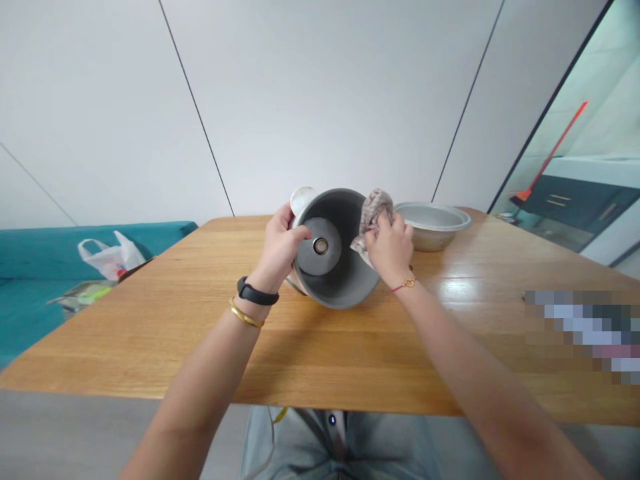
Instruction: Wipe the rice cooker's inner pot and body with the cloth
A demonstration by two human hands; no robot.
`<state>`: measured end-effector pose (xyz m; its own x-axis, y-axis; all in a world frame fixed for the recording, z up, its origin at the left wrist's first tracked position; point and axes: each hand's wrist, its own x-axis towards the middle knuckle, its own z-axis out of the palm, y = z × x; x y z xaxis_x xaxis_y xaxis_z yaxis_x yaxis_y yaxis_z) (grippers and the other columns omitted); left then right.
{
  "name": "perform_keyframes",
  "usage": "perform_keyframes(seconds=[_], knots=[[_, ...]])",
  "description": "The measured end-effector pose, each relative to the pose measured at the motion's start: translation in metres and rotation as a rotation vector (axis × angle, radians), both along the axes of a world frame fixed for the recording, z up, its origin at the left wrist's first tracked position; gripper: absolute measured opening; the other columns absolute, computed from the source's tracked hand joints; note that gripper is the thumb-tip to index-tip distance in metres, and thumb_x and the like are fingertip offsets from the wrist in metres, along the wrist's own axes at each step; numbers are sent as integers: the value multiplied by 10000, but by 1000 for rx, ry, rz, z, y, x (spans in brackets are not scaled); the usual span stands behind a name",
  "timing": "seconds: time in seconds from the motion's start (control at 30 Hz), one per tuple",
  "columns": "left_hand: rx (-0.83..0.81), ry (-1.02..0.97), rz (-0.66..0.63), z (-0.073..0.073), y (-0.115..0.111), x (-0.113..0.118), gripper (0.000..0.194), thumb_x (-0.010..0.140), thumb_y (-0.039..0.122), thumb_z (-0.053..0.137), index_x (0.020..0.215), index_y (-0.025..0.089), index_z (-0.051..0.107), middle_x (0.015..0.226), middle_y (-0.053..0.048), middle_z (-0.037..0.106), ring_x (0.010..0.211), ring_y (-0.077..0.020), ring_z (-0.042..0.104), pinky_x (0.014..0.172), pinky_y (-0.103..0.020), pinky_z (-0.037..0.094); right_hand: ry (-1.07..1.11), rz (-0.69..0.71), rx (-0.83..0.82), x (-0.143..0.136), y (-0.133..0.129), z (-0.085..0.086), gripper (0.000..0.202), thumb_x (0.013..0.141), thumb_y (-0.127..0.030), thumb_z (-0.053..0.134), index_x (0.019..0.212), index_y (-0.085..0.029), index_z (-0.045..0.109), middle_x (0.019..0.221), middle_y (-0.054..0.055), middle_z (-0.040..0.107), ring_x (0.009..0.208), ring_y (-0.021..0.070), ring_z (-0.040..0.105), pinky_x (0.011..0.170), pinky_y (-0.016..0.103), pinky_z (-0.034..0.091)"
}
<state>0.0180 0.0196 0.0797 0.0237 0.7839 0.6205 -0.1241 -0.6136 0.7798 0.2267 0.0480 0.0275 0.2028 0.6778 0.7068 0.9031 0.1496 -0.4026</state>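
Note:
A grey-lined round pot [350, 283] is tilted so its open mouth faces me, above the wooden table [200, 333]. Inside its bottom shows a grey disc with a round metal centre. My left hand [281, 247] grips the pot's left rim, thumb over the edge, beside a white rounded part [302, 199]. Bunched in my right hand [393, 248] is a patterned brownish cloth [375, 207], held against the pot's right rim. The fingertips of my right hand are partly hidden by the cloth.
Behind my right hand stands a wide metal basin [434, 237] on the table. A teal sofa [30, 267] with a white plastic bag [113, 259] is at the left. At the right are a blurred-out item [590, 327] and a red broom [555, 150].

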Motion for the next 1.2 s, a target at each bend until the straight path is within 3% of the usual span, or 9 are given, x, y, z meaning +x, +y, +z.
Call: perform_keyframes(seconds=[0.2,0.33,0.4,0.5,0.6,0.73,0.93,1.07,1.2], knots=[[-1,-6,72,-2,1,2,448,535,102,577,967,178,665,990,-36,697,1024,-267,619,902,-362,483,142,157,-402,18,-51,-41,417,910,-320,431,1249,-143,597,1019,157,659,941,297,625,815,402,496],[-6,-23,50,-2,3,-3,484,533,89,577,999,178,670,1068,-45,703,1096,-280,607,912,-353,485,-199,160,-207,6,-87,-40,480,908,-256,458,1371,-201,575,1258,184,547,1109,342,542,908,464,468],[3,-19,30,-2,2,-3,498,528,81,567,1006,172,674,1072,-51,705,1107,-282,606,925,-356,482,-313,185,-80,-6,-80,-24,528,913,-235,474,1437,-262,533,1360,166,484,1160,358,484,946,496,440],[5,13,-4,-2,1,-2,536,525,80,553,1039,170,678,1073,-52,709,1106,-281,608,956,-369,474,-450,236,-9,-29,-40,5,556,940,-229,459,1485,-338,468,1442,137,439,1187,366,429,942,520,406],[-3,46,-10,-2,-1,-3,563,527,82,552,1067,174,679,1106,-56,707,1131,-286,600,962,-375,478,-582,290,-31,-48,3,18,529,989,-197,300,1481,-286,474,1457,168,445,1184,374,417,882,527,390],[-14,39,-15,-5,0,-8,566,537,79,556,1080,183,676,1143,-54,706,1158,-290,596,976,-386,478,-551,215,-98,-59,20,8,542,964,-106,205,1364,-95,571,1304,270,542,1124,392,463,805,525,393],[17,-13,22,-9,1,-2,558,530,94,552,1067,170,682,1136,-60,711,1152,-295,599,1013,-405,460,-599,24,-495,-59,-11,-6,413,904,-71,359,1152,29,675,1194,345,595,1082,422,570,764,478,445],[28,-34,25,-10,0,1,540,530,100,560,1052,170,681,1115,-56,717,1144,-301,602,1016,-413,457,-708,274,-722,-62,-25,0,325,883,-285,559,1078,-88,728,1111,250,694,1017,351,656,755,385,465],[25,-41,27,-12,0,-3,547,533,94,562,1063,167,677,1108,-58,712,1129,-297,605,1000,-399,460,-536,677,-828,-59,-33,14,346,934,-350,447,1002,-172,737,998,124,751,871,235,681,672,289,444]])
